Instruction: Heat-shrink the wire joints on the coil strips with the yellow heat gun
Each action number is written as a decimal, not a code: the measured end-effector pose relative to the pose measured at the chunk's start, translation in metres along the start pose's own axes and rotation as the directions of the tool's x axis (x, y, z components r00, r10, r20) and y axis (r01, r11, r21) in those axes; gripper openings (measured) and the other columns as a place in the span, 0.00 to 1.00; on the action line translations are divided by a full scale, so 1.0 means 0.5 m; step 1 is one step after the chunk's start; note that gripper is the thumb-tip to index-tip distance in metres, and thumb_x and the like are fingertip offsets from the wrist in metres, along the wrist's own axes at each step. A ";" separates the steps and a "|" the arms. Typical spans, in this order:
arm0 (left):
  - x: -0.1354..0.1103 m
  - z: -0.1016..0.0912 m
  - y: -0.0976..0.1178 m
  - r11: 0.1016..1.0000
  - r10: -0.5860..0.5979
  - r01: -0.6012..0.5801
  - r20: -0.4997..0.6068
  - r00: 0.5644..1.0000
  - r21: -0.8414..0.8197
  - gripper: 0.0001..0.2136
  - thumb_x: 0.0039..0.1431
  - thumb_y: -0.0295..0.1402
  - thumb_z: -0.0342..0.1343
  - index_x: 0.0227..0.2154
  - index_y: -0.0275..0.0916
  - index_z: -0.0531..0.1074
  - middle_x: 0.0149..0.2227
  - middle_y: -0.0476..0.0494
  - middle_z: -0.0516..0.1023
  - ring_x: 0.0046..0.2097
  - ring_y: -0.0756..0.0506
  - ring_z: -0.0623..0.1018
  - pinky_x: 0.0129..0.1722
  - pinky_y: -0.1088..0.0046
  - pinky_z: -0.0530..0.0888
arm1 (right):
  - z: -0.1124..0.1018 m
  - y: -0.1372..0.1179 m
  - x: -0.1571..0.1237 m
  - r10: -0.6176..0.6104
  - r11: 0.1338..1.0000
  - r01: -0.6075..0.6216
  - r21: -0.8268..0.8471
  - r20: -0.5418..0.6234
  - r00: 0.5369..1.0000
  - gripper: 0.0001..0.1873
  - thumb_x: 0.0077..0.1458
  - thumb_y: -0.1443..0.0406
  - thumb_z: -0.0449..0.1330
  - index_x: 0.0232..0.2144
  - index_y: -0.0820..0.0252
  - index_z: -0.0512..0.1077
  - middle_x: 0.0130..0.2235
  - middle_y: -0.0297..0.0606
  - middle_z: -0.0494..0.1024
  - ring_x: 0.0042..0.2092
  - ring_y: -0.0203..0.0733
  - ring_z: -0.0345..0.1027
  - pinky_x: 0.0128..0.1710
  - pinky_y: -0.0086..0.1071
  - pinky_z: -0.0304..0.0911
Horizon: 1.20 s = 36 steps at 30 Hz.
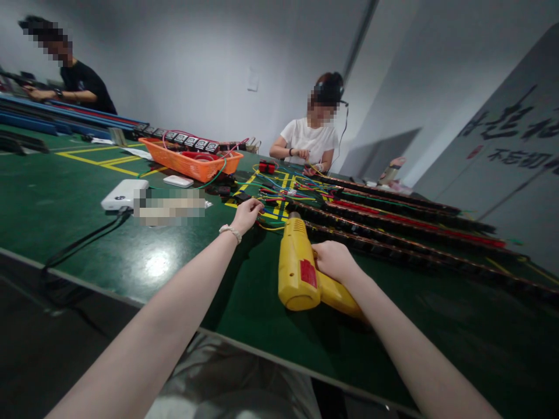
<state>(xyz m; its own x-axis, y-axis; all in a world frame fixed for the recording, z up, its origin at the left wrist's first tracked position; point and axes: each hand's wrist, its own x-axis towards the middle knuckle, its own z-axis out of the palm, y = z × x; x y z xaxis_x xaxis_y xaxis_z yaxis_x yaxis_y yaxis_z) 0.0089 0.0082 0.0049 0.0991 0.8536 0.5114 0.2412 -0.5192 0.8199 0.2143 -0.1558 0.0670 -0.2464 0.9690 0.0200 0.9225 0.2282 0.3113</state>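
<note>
My right hand [337,261] is wrapped round the handle of a yellow heat gun [290,273] with a red label. Its metal nozzle points away from me, toward a tangle of coloured wires [273,224]. My left hand [247,215] is pinched at the near left of that tangle, just left of the nozzle, with thin wires at its fingertips. What exactly lies between those fingers is partly hidden. Long dark strips [375,233] edged in copper colour run from the wires off to the right.
An orange basket [192,167] holds parts and wires. On the left are a white power bank [125,195] with a black cable and a small white case [178,181]. One co-worker [311,137] sits across the green table [109,256]; another person [85,87] works far left.
</note>
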 end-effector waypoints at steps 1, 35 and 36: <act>-0.001 0.000 -0.001 1.000 0.009 -0.009 -0.001 1.000 0.017 0.08 0.53 0.33 0.46 0.28 0.36 0.69 0.27 0.46 0.75 0.31 0.49 0.74 0.33 0.74 0.69 | 0.001 0.010 -0.011 0.022 1.000 -0.022 -0.002 0.006 1.000 0.13 0.49 0.67 0.48 0.31 0.59 0.73 0.34 0.41 0.77 0.36 0.43 0.69 0.33 0.30 0.56; 0.066 -0.065 -0.060 0.747 0.061 -0.064 0.027 0.998 0.662 0.14 0.49 0.36 0.51 0.39 0.37 0.64 0.43 0.35 0.67 0.49 0.37 0.66 0.51 0.58 0.56 | 0.044 0.147 -0.053 0.226 0.961 -0.250 0.116 0.186 0.956 0.13 0.50 0.63 0.51 0.32 0.59 0.73 0.34 0.45 0.76 0.34 0.47 0.69 0.28 0.32 0.57; 0.067 -0.066 -0.061 0.749 0.041 -0.034 0.005 0.999 0.662 0.15 0.48 0.36 0.52 0.39 0.37 0.64 0.42 0.35 0.67 0.48 0.37 0.66 0.50 0.58 0.56 | 0.042 0.146 -0.054 0.229 0.959 -0.254 0.125 0.185 0.956 0.13 0.50 0.63 0.51 0.33 0.60 0.73 0.35 0.46 0.75 0.34 0.46 0.69 0.28 0.32 0.57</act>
<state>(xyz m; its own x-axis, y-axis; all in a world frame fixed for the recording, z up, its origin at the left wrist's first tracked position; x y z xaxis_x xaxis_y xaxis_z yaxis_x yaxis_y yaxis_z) -0.0269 0.0511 0.0053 0.1137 0.8316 0.5436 0.8161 -0.3903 0.4263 0.2944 -0.1632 0.0691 0.0308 0.9959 -0.0856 0.9845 -0.0155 0.1745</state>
